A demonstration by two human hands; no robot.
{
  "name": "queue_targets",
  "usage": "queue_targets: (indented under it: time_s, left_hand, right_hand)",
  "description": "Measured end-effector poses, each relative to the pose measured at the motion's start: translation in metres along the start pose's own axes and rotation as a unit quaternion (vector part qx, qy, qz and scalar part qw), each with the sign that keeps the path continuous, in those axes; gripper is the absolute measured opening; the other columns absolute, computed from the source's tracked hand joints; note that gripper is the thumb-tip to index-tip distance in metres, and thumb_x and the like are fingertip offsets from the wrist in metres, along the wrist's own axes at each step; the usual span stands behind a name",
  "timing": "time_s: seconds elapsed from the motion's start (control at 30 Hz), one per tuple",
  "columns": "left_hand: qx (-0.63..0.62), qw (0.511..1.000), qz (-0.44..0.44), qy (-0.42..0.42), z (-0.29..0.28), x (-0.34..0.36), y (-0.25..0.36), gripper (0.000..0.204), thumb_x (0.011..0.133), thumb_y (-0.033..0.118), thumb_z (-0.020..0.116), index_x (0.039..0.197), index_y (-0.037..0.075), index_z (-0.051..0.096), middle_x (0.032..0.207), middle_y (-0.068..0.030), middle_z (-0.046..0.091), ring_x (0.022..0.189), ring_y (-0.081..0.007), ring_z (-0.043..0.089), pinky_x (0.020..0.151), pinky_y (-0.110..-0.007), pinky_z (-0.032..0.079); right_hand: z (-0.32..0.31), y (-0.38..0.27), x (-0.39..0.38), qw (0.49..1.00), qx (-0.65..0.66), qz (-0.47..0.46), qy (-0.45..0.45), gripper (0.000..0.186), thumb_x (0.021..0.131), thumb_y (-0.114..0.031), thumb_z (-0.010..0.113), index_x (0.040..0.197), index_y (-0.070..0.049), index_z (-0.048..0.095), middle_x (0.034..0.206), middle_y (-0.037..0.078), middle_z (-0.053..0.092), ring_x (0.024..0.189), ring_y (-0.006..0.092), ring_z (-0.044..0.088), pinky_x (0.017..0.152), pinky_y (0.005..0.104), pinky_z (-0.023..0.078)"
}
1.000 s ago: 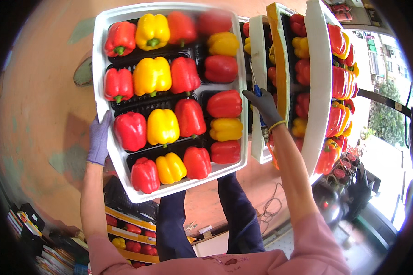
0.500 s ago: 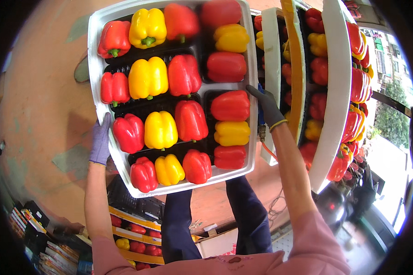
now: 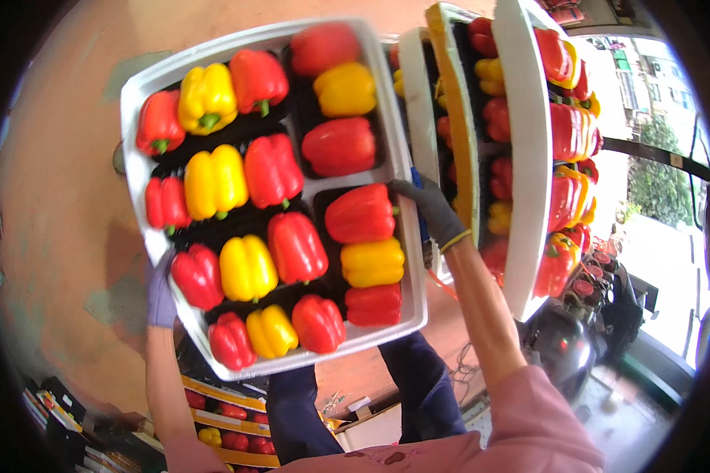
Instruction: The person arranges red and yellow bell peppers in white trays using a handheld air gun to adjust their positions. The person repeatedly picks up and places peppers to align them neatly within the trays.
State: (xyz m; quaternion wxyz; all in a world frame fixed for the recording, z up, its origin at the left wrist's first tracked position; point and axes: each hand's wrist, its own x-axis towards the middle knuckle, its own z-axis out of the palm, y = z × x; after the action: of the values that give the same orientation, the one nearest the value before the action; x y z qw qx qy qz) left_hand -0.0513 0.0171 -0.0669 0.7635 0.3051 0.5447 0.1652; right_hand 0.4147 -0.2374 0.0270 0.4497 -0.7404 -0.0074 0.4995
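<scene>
A white foam tray [image 3: 415,284] fills the middle of the head view, slightly tilted, with rows of red peppers [image 3: 297,246] and yellow peppers [image 3: 247,268] in black inserts. My left hand [image 3: 159,293], in a purple glove, grips the tray's left edge, its fingertips mostly hidden. My right hand [image 3: 430,206], in a grey glove with a yellow cuff, is closed on the right edge, together with a blue-handled air tool [image 3: 418,177] on an orange hose, partly hidden behind the fingers and tray.
More foam trays [image 3: 521,158] of peppers stand on edge at my right, one with a yellow rim. Crates of peppers [image 3: 230,441] lie by my legs at lower left. Dark machinery [image 3: 560,343] with a cable nearby is at the lower right, beside a bright opening with greenery [image 3: 651,165].
The held tray and both hands have moved left and down in the picture since half a second ago, and the tray's top has tipped leftward. Both grips remain on it.
</scene>
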Motion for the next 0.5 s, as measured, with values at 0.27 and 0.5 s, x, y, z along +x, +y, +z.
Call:
queue_targets:
  time_s: [0.27, 0.5]
  left_hand:
    - [0.055, 0.986, -0.047, 0.150, -0.002, -0.032, 0.015, 0.027, 0.098, 0.020, 0.059, 0.123, 0.009, 0.055, 0.099, -0.0013, 0.057, 0.091, -0.0144, 0.057, 0.084, -0.034, 0.050]
    - [0.154, 0.987, 0.020, 0.043, 0.067, -0.080, 0.076, 0.037, 0.092, 0.007, 0.061, 0.128, 0.003, 0.056, 0.106, -0.0032, 0.063, 0.090, -0.0134, 0.060, 0.078, -0.030, 0.050]
  right_hand:
    - [0.004, -0.003, -0.014, 0.997, -0.058, 0.048, 0.021, 0.048, 0.084, -0.030, 0.080, 0.116, 0.001, 0.060, 0.100, 0.004, 0.065, 0.089, 0.0105, 0.058, 0.081, 0.0278, 0.050]
    - [-0.031, 0.000, -0.102, 0.989, 0.002, 0.090, 0.116, 0.045, 0.083, -0.025, 0.080, 0.116, 0.000, 0.061, 0.099, 0.001, 0.064, 0.089, 0.0097, 0.058, 0.080, 0.0276, 0.049]
